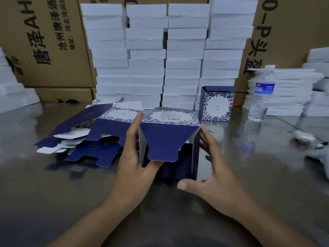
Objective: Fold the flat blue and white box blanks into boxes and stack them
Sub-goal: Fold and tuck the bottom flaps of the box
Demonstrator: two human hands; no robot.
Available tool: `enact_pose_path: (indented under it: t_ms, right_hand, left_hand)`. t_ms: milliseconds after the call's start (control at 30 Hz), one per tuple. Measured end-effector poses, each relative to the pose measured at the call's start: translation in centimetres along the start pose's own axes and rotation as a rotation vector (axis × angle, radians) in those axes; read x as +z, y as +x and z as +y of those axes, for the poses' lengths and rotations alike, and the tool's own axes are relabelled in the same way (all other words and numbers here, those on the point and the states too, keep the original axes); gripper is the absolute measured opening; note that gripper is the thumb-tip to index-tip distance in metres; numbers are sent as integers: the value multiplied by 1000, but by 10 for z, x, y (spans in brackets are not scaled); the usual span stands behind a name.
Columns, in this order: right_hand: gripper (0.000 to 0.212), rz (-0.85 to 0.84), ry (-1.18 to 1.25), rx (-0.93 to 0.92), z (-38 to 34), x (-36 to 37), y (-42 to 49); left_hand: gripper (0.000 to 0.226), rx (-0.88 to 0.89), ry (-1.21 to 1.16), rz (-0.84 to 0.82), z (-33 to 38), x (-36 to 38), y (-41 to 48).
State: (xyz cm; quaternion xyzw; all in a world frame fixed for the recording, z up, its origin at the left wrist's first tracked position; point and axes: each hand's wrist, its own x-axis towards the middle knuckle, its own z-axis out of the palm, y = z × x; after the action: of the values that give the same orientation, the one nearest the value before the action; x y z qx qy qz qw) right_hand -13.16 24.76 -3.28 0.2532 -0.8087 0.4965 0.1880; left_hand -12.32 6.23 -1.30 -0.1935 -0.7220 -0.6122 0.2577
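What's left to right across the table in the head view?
Pile of flat blue and white cardboard box blanks → left hand → half-folded blue and white cardboard box → right hand → clear plastic water bottle → small white rounded object.
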Motion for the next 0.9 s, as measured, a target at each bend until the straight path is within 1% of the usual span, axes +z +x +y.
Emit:
enact_pose_path:
  t_ms: [67, 100, 133, 200, 267, 300, 333, 467, 567, 633, 700, 767, 833, 900]
  right_hand:
    - [109, -26, 69, -4, 0, 1, 0]
    - [102, -20, 117, -14, 0, 2, 0]
    - [92, 4, 179, -20, -1, 4, 1]
    - [65, 97, 306, -14, -2, 6, 4]
    - [38, 210, 342, 11, -1, 6, 7]
    - [29, 255, 333, 20, 0, 5, 8]
    - [26, 287, 319, 28, 1, 4, 8]
    - [39, 369, 295, 63, 3, 1, 7]
    - [38, 399, 244, 70, 5, 0, 9]
    - [34, 392, 130, 57, 5, 0, 10]
    - [34, 361, -73, 19, 7, -2, 9]
    - [34, 319, -205, -12, 8, -5, 8]
    - [42, 274, -267, 0, 9, -7, 7]
    - [55, 244, -344, 13, 7, -7, 5]
  left_hand:
    - [70, 1, -63, -7, -2, -2, 2]
    - [64, -8, -86, -4, -3, -3, 3]
    - [60, -24, -107, 6, -4, -3, 4]
    - [47, -46, -133, 34, -6, -5, 5]
    - [38, -43, -126, 29, -6, -6, 5]
    - [36, -45, -126, 16, -5, -5, 4]
    - [34, -48, -128, 4, -5, -4, 3]
    - [31, -68, -140, -10, -4, -1, 0]
    - [30, -59, -154, -27, -4, 2, -2]
    - [27, -50, -146, -43, -4, 4, -3]
    - [22, -48, -128, -50, -5, 4, -3]
    - [23, -44, -118, -43, -6, 4, -4]
    - [24, -49, -122, -42, -4, 3, -4]
    - [27, -58, -131, -44, -3, 3, -4]
